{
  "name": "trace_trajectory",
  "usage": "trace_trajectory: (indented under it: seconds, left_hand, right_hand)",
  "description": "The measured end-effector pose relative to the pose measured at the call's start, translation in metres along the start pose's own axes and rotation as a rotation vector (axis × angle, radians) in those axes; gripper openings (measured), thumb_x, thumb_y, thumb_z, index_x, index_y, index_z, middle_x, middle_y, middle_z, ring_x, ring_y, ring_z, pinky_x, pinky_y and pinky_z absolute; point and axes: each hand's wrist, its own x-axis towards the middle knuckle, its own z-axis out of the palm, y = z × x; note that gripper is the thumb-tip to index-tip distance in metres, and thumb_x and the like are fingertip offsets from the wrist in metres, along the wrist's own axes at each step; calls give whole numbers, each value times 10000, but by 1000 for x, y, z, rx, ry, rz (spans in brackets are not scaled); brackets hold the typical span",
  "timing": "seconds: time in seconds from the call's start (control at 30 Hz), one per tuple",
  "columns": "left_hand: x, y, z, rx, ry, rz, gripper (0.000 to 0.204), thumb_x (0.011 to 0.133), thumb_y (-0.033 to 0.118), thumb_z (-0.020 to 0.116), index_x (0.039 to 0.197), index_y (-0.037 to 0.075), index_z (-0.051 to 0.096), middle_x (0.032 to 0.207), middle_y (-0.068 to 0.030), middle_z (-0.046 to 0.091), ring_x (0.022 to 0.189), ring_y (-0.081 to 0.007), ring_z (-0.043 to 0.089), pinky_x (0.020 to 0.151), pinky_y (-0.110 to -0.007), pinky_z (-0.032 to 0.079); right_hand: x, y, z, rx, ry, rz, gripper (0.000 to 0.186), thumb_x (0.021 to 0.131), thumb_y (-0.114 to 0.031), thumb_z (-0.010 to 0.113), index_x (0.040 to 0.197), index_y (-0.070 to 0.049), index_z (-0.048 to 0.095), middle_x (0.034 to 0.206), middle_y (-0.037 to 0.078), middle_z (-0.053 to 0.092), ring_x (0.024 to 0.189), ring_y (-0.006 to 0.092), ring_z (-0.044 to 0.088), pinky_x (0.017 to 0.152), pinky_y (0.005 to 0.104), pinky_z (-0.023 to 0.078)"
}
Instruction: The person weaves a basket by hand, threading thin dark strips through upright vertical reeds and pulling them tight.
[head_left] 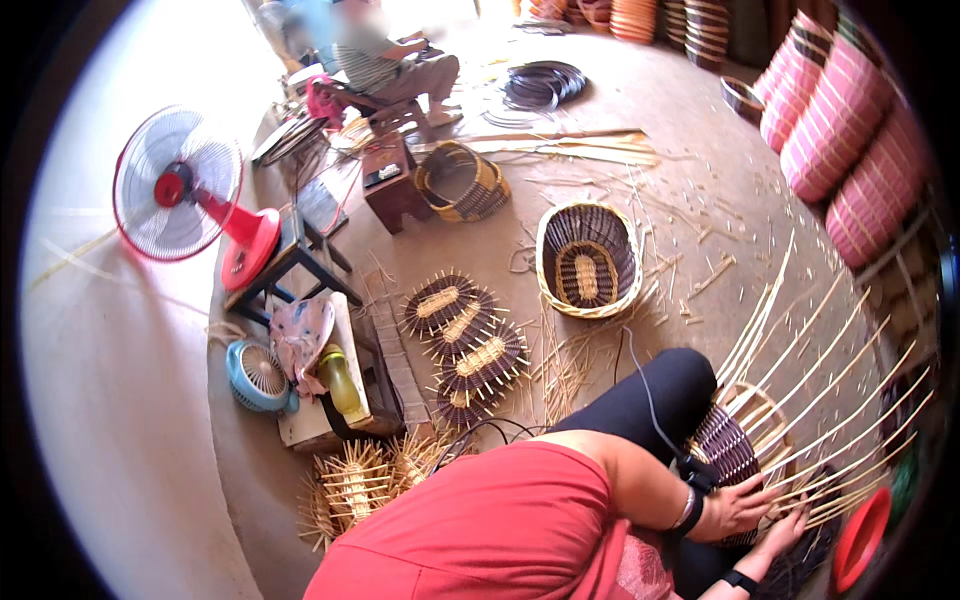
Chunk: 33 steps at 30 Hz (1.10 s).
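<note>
A dark brown basket [724, 445] lies tilted beside my dark-trousered leg. Long pale stakes [815, 430] fan out from its edge to the right. My left hand [738, 508], with a dark band at the wrist, lies over the woven edge, its fingers reaching along the weave and holding it. Just beside it, my right hand [787, 530] has its fingers bent in at the base of the stakes; the strand between them is too small to make out. Dark weaving strands [800, 565] lie under and beyond the right hand.
A red oval dish-like thing [862, 540] stands at the right. Ahead are a finished-looking basket [590, 262], woven oval bases [485, 362] and pale stick scraps. A red fan [178, 185], a small blue fan [258, 376] and stools stand left. A seated person [395, 75] is farther off; pink baskets [840, 125] lean right.
</note>
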Motion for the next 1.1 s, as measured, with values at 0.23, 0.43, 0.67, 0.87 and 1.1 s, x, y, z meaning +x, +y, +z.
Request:
trace_trajectory:
  seconds: [0.23, 0.43, 0.67, 0.87, 1.1]
  left_hand:
    - [-31, -1, -16, -190, 69, 110, 350, 905, 327, 521, 1151, 125, 667, 1498, -182, 447, 1486, -416, 275, 1201, -705, 51]
    - [30, 66, -51, -114, 616, 321, 243, 783, 404, 635, 779, 162, 663, 982, -125, 643, 996, -359, 604, 836, -620, 421]
    - [9, 84, -14, -110, 384, 348, 203, 808, 437, 603, 761, 249, 662, 900, -20, 634, 935, -265, 605, 827, -577, 408]
    - [-1, 94, -14, -159, 241, 314, 241, 803, 461, 609, 802, 233, 686, 934, -19, 659, 931, -254, 615, 832, -566, 403]
    - [-22, 0, -8, -219, -32, 72, 439, 782, 353, 643, 1140, 100, 641, 1392, -186, 501, 1339, -339, 441, 1135, -529, 275]
  right_hand:
    - [39, -40, 26, 7, 58, -185, 525, 1035, -402, 515, 1360, 2, 598, 1376, 132, 595, 1198, 253, 579, 1019, 365, 453]
    - [29, -130, 66, 111, 54, -276, 515, 1026, -415, 528, 1321, -2, 613, 1282, 112, 608, 1101, 229, 584, 930, 348, 460]
    - [-4, -159, 62, 208, 98, -246, 505, 1016, -431, 542, 1275, -7, 631, 1173, 88, 623, 987, 201, 591, 825, 327, 468]
    - [-6, -120, 30, 235, 115, -116, 498, 1007, -444, 555, 1236, -11, 646, 1079, 67, 635, 890, 177, 596, 736, 309, 476]
    - [-7, -45, 20, 284, 116, 101, 493, 997, -460, 569, 1190, -16, 664, 970, 43, 650, 776, 149, 603, 631, 289, 484]
